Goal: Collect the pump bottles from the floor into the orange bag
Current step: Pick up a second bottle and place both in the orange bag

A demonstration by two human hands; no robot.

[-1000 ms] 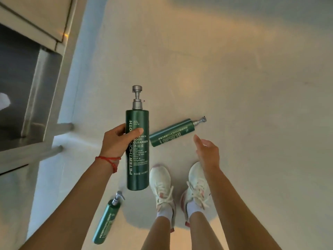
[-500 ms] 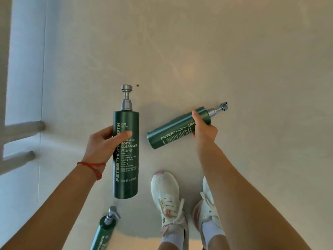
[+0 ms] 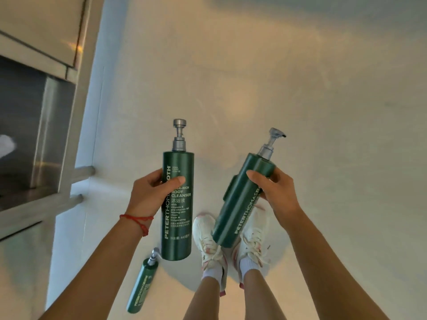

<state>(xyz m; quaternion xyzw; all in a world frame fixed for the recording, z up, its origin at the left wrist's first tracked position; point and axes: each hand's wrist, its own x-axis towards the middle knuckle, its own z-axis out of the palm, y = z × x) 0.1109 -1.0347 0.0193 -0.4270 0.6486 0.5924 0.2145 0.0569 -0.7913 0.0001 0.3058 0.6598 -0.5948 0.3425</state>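
Head view, left hand [image 3: 147, 195]: gripped upright bottle [image 3: 177, 218].
Right hand [image 3: 275, 192]: gripped tilted bottle [image 3: 240, 204].
Floor [image 3: 323, 112]: third bottle [image 3: 142, 287] lay.

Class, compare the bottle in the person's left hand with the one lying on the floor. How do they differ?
The held bottle is off the floor, upright in the left hand; the floor bottle lies on its side, untouched. The held bottle shows its full label; the floor bottle shows mainly its brand name. Both are dark green with silver pumps.
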